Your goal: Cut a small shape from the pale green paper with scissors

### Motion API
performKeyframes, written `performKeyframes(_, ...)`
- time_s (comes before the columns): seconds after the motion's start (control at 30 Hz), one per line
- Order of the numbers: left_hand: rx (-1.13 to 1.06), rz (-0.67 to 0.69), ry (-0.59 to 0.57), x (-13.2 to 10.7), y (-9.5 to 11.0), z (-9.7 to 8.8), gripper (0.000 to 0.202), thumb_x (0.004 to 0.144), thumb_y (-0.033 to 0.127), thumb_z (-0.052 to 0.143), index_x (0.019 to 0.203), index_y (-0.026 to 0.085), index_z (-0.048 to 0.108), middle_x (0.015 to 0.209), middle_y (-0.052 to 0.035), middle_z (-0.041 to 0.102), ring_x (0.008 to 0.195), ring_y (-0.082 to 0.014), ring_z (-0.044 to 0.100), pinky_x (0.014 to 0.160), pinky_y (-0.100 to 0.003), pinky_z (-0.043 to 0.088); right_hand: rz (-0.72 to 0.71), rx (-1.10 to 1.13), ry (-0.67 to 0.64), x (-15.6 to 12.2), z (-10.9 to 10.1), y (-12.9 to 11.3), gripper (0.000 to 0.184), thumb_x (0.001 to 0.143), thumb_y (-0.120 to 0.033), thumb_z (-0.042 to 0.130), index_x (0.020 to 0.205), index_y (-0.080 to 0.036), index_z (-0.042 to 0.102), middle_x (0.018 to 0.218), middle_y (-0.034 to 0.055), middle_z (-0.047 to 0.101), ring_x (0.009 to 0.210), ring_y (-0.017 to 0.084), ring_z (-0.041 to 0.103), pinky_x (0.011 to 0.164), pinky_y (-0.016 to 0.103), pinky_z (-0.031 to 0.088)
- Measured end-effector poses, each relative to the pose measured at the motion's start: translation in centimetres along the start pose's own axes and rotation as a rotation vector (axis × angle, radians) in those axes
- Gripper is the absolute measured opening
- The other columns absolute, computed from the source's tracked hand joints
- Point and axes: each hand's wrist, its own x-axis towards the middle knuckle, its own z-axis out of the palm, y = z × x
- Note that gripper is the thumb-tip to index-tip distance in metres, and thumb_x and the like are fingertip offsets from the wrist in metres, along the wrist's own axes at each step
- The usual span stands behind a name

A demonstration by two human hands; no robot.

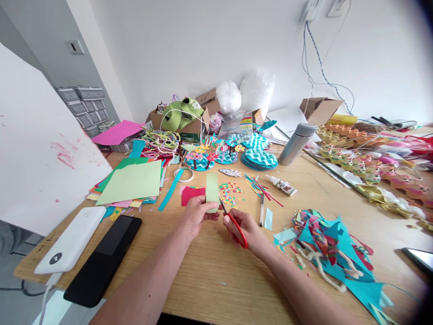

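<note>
Pinched between the fingers of my left hand is a light green paper strip, held upright, with faint drawn lines low on it. My right hand grips red-handled scissors, their blades at the strip's lower right edge. Whether the blades are cutting into the paper is too small to tell. Behind my left hand lies a red paper piece. Small colourful paper bits are scattered just beyond the scissors. A grey fish cutout rests farther back.
Coloured paper sheets, a white power bank and a black phone lie left. Toward the right are a glue bottle, a pen, a grey flask and a heap of paper scraps. Blue scalloped paper discs sit behind.
</note>
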Motion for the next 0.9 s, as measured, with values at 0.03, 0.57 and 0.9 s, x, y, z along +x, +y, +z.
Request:
performKeyframes(0.03,-0.003,-0.004,0.002,0.00,-0.01,0.01,0.021,0.055,0.026,0.077,0.070,0.013,0.070,0.070,-0.0058,0.069,0.053,-0.0127,0.060,0.053,-0.026,0.050,0.003,0.000,0.002,-0.02,0.00,-0.03,0.047,0.075,-0.064,0.059,0.067,-0.020,0.042,0.041,-0.0087,0.044,0.032,0.007,0.040,0.035,0.019,0.025)
performKeyframes(0.57,-0.027,-0.017,-0.018,0.21,-0.52,-0.17,0.023,0.055,0.025,0.076,0.073,0.012,0.070,0.069,-0.0053,0.069,0.057,-0.0140,0.061,0.056,-0.027,0.050,0.000,-0.011,0.015,-0.08,0.13,-0.26,0.048,0.075,-0.064,0.059,0.066,-0.020,0.043,0.041,-0.0079,0.046,0.032,0.006,0.038,0.035,0.018,0.025)
performKeyframes(0.9,-0.039,-0.038,-0.014,0.25,-0.55,-0.20,0.025,0.054,0.024,0.077,0.074,0.011,0.070,0.067,-0.0050,0.069,0.055,-0.0136,0.061,0.055,-0.026,0.050,-0.004,0.026,0.014,-0.02,0.22,-0.17,0.049,0.074,-0.065,0.060,0.066,-0.020,0.042,0.042,-0.0076,0.046,0.031,0.007,0.040,0.034,0.018,0.025)
